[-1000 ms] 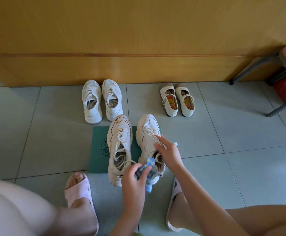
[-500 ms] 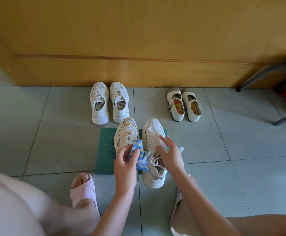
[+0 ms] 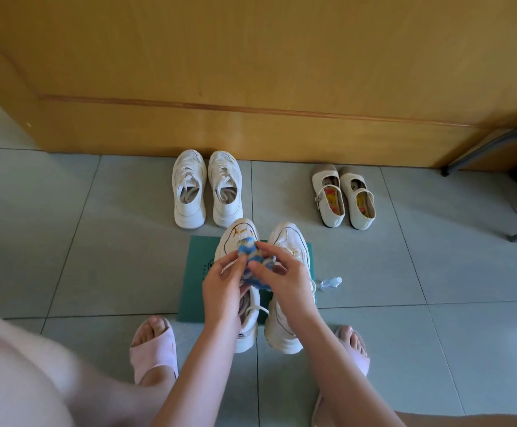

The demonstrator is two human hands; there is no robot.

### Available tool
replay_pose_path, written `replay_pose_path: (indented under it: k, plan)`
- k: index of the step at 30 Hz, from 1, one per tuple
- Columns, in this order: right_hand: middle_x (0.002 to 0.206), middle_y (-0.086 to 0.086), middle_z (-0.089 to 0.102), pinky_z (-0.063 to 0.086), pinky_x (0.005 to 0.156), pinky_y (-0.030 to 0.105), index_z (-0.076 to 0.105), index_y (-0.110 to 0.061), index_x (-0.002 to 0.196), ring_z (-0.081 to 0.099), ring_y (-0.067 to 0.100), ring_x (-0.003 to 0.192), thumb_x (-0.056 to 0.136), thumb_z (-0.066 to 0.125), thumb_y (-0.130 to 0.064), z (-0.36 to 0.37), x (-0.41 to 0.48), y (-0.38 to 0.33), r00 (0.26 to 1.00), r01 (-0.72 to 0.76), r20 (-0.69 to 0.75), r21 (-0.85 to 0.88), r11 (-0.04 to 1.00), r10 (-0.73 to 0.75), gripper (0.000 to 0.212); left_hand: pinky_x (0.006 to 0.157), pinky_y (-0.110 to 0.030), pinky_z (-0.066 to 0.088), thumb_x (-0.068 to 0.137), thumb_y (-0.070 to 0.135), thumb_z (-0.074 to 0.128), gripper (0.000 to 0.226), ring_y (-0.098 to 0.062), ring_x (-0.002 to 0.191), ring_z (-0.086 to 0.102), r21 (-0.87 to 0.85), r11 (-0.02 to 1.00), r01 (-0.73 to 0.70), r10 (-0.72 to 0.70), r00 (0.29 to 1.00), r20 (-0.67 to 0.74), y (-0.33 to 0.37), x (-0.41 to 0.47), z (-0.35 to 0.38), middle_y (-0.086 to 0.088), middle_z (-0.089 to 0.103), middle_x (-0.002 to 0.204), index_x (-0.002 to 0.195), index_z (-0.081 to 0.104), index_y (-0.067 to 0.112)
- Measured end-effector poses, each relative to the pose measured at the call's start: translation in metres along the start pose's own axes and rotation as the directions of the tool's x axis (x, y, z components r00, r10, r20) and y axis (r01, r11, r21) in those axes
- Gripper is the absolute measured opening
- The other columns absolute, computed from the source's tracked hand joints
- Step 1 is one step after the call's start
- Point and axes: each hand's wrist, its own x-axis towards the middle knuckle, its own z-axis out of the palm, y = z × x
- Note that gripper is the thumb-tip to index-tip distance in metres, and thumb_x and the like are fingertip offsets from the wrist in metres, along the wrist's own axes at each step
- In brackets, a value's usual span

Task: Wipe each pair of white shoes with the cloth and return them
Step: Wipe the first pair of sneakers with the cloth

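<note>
Since half a second ago, my right hand (image 3: 285,278) has left the laces of the right-hand sneaker and joined my left hand (image 3: 223,288) on the cloth (image 3: 252,252), which now sits higher in the frame. Both hands meet at the centre of the frame. The fingers and thumb of each pinch the bunched blue, white and yellow cloth from their own side. It is crumpled, so its shape is hard to make out.

The cloth is held over the left shoe of the chunky sneakers (image 3: 288,238). I cannot tell whether it touches that shoe. My hands and the cloth hide the laces and the middle of both shoes; only toes and heels show. This pair stands on a green mat (image 3: 198,272), whose print is too small to read.

Just right of the mat, a small clear bottle (image 3: 330,283) lies on the tiled floor (image 3: 66,241).

Higher up, the mesh sneakers (image 3: 206,189) stand side by side near a wooden panel (image 3: 251,72). The strap flats (image 3: 342,195) stand to their right, well apart.

At the bottom, my feet in pink slippers (image 3: 154,349) flank the chunky pair. My right forearm partly covers the right slipper. A blurred knee fills the lower left corner. Dark chair legs (image 3: 482,149) and something red are cut off at the right edge.
</note>
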Motion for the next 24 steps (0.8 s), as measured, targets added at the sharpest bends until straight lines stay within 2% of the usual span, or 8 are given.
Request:
replay_pose_path:
  k: [3,7,11,14,16,18,20,24]
  plan:
    - [0.098,0.006,0.071,0.058,0.078,0.033,0.067,-0.014,0.108,0.07,0.021,0.087,0.078,0.073,-0.006,0.001,0.013,0.004,0.99,-0.141,-0.003,0.158,0.977,0.143,0.031,0.064,-0.025,0.058,0.088,0.017,0.064,0.004,-0.013,0.073,0.07,0.104,0.992,-0.066,0.067,0.998,-0.008,-0.003,0.008,-0.002,-0.003,0.071,0.084,0.09,0.065,0.019]
    - [0.095,0.014,0.071,0.056,0.075,0.029,0.065,-0.002,0.106,0.069,0.025,0.082,0.079,0.07,-0.001,-0.011,0.048,0.0,0.972,-0.221,-0.024,0.254,0.942,0.234,0.028,0.085,-0.025,0.047,0.087,0.024,0.065,0.019,-0.008,0.099,0.062,0.479,0.834,-0.276,0.313,0.95,0.002,-0.007,0.02,-0.012,0.008,0.067,0.103,0.106,0.063,0.019]
    - [0.075,0.006,0.067,0.05,0.054,0.013,0.067,0.001,0.099,0.063,0.012,0.06,0.078,0.072,-0.003,-0.021,0.1,-0.003,0.958,-0.174,-0.237,-0.022,0.985,0.163,0.022,0.101,-0.039,0.043,0.079,0.043,0.069,0.058,-0.017,0.118,0.049,0.684,0.709,-0.174,0.237,0.971,0.002,-0.022,0.033,-0.021,0.001,0.054,0.126,0.128,0.05,0.017]
    - [0.077,0.004,0.064,0.04,0.043,0.005,0.069,-0.002,0.097,0.058,0.012,0.061,0.08,0.071,-0.008,-0.012,0.132,0.003,0.953,-0.12,-0.302,-0.258,0.959,0.038,0.018,0.101,-0.04,0.042,0.074,0.055,0.068,0.073,-0.019,0.121,0.047,0.703,0.708,-0.075,0.141,0.989,-0.037,-0.03,0.039,-0.019,0.001,0.049,0.132,0.134,0.044,0.019]
    - [0.082,0.003,0.066,0.043,0.051,0.012,0.071,-0.008,0.096,0.059,0.013,0.072,0.081,0.07,-0.017,-0.001,0.146,0.008,0.958,-0.076,-0.28,-0.427,0.901,-0.052,0.017,0.1,-0.04,0.044,0.074,0.056,0.067,0.075,-0.018,0.12,0.049,0.7,0.712,-0.05,0.122,0.991,-0.052,-0.032,0.043,-0.017,0.001,0.051,0.131,0.134,0.044,0.019]
    - [0.085,0.003,0.068,0.04,0.062,0.024,0.072,-0.015,0.094,0.054,0.022,0.091,0.081,0.068,-0.026,0.012,0.154,0.015,0.974,-0.039,-0.196,-0.632,0.774,-0.111,0.017,0.099,-0.041,0.045,0.074,0.054,0.067,0.073,-0.019,0.118,0.051,0.718,0.695,-0.037,0.119,0.991,-0.064,-0.033,0.048,-0.017,0.001,0.054,0.13,0.134,0.046,0.018]
    - [0.086,0.005,0.069,0.045,0.063,0.031,0.071,-0.013,0.09,0.057,0.026,0.091,0.081,0.069,-0.026,0.02,0.157,0.021,0.991,0.007,-0.095,-0.661,0.751,-0.093,0.016,0.097,-0.041,0.047,0.073,0.053,0.068,0.074,-0.019,0.115,0.054,0.732,0.68,-0.034,0.124,0.99,-0.069,-0.034,0.05,-0.019,0.001,0.055,0.128,0.134,0.046,0.018]
    - [0.091,0.004,0.07,0.055,0.07,0.032,0.072,-0.012,0.102,0.065,0.018,0.079,0.084,0.069,-0.031,0.022,0.15,0.026,0.999,0.042,0.011,-0.512,0.858,-0.043,0.027,0.091,-0.04,0.051,0.069,0.054,0.07,0.072,-0.016,0.107,0.058,0.728,0.683,-0.061,0.153,0.986,-0.062,-0.035,0.051,-0.021,0.003,0.06,0.119,0.129,0.051,0.02]
